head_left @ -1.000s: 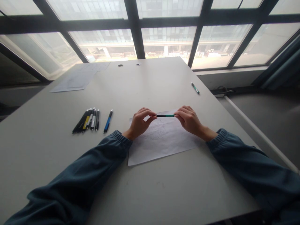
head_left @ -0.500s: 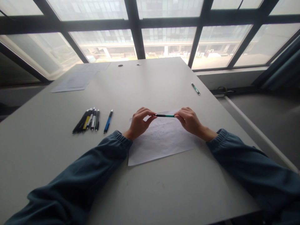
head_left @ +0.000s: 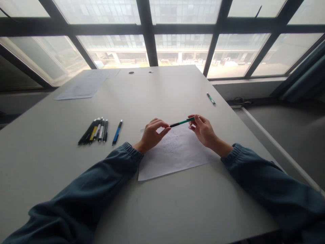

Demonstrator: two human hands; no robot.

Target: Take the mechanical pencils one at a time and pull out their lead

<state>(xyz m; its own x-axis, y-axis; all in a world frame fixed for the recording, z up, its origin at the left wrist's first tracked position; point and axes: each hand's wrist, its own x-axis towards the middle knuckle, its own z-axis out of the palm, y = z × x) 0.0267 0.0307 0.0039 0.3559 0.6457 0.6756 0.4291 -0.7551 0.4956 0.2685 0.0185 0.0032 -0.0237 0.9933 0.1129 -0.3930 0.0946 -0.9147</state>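
A green and black pen (head_left: 182,122) is held above a marked sheet of white paper (head_left: 175,159). My left hand (head_left: 154,134) pinches its dark end between thumb and fingers. At the other end, my right hand (head_left: 203,130) grips the green part with thumb and forefinger, its other fingers curled below. The pen tilts up slightly toward the right. Both hands are over the upper part of the sheet, which lies on the white table (head_left: 177,206).
Left of the paper lie a blue pen (head_left: 117,132) and a cluster of several pens (head_left: 94,131). Another green pen (head_left: 211,99) is near the table's right edge. More paper sheets (head_left: 81,86) lie at the far left, before the windows.
The pen's right end has risen, and more of its green part shows. My right hand has turned and shifted its hold along the pen; my left hand has hardly moved.
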